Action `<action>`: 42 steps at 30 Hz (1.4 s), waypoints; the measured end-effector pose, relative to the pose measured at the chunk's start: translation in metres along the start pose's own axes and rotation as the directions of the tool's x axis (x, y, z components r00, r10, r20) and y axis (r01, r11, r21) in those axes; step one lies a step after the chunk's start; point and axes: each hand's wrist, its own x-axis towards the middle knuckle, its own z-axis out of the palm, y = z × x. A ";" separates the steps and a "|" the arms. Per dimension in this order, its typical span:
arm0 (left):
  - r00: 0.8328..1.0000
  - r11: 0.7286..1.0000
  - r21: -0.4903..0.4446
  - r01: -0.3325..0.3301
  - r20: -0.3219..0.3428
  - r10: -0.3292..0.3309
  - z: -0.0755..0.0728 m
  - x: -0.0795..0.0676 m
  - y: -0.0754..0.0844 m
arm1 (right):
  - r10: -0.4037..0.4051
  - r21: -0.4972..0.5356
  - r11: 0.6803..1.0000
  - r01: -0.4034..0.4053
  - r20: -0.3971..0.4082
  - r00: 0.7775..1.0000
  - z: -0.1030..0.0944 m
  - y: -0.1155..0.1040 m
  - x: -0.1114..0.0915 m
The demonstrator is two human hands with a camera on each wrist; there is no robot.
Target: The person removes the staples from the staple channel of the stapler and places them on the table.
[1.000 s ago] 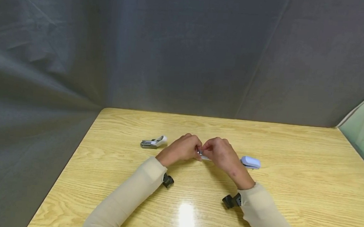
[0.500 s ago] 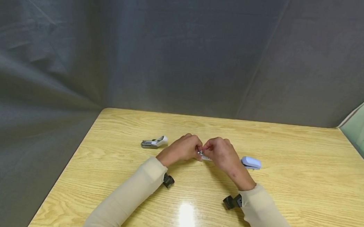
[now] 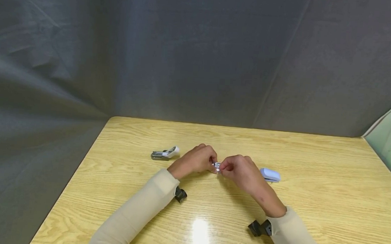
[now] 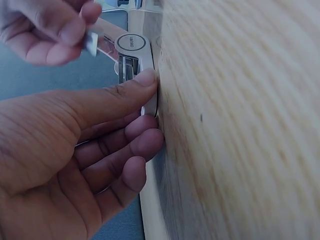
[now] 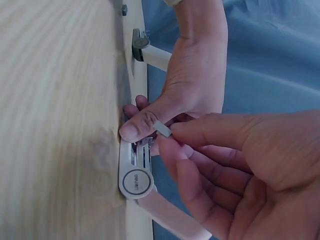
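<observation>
My left hand [image 3: 198, 159] grips the front end of a small white stapler [image 5: 136, 182] against the table, thumb on top. The stapler's lid [image 5: 175, 217] is swung back, and its staple channel shows between hand and hinge. Just above the channel, my right hand [image 3: 242, 173] pinches a short silvery strip of staples [image 5: 162, 129] between thumb and forefinger. The strip [image 4: 91, 43] is apart from the stapler in the left wrist view. My left fingers hide the stapler's front end.
A second stapler [image 3: 165, 153], white and grey with its top raised, lies left of my left hand. Beyond my right wrist lies a light blue stapler [image 3: 270, 175]. Dark cloth [image 3: 199, 55] hangs behind the wooden table [image 3: 329, 190].
My right hand has moved right and toward me, away from the left hand's fingertips, with the staple strip between its fingers. The left hand has kept its place on the stapler.
</observation>
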 end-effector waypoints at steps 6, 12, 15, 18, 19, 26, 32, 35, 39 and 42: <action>1.000 1.000 0.024 -0.016 -0.007 0.017 0.000 0.001 0.002 | -0.061 0.014 0.998 0.060 0.046 0.997 -0.001 0.003 -0.014; 1.000 1.000 0.025 0.005 -0.010 -0.005 0.000 -0.001 0.003 | -0.134 0.085 0.989 0.125 0.110 0.985 0.005 0.007 -0.023; 1.000 1.000 0.027 0.005 -0.015 -0.005 0.000 0.000 0.004 | -0.123 0.087 0.990 0.112 0.138 0.983 0.007 0.009 -0.026; 1.000 1.000 0.013 -0.001 -0.013 0.001 0.000 -0.001 0.004 | -0.102 0.076 0.993 0.090 0.166 0.981 0.007 0.012 -0.030; 1.000 1.000 0.006 -0.004 -0.011 0.004 0.000 -0.001 0.004 | -0.093 0.075 0.994 0.081 0.174 0.980 0.006 0.012 -0.031; 1.000 1.000 0.008 0.008 -0.017 -0.008 0.001 -0.004 0.006 | -0.081 0.067 0.995 0.069 0.188 0.979 0.006 0.017 -0.038; 1.000 1.000 0.011 0.026 -0.012 -0.026 0.001 -0.005 0.006 | -0.082 0.046 0.996 0.075 0.182 0.980 0.008 0.018 -0.041; 1.000 0.999 0.015 0.031 -0.007 -0.030 0.001 -0.005 0.007 | -0.074 0.025 0.997 0.070 0.176 0.982 0.009 0.018 -0.042; 1.000 0.999 0.016 0.028 -0.007 -0.028 0.001 -0.006 0.007 | -0.069 0.020 0.998 0.067 0.172 0.983 0.009 0.018 -0.043; 1.000 1.000 0.013 0.024 -0.010 -0.024 0.001 -0.006 0.007 | -0.083 0.024 0.996 0.081 0.151 0.985 0.007 0.017 -0.045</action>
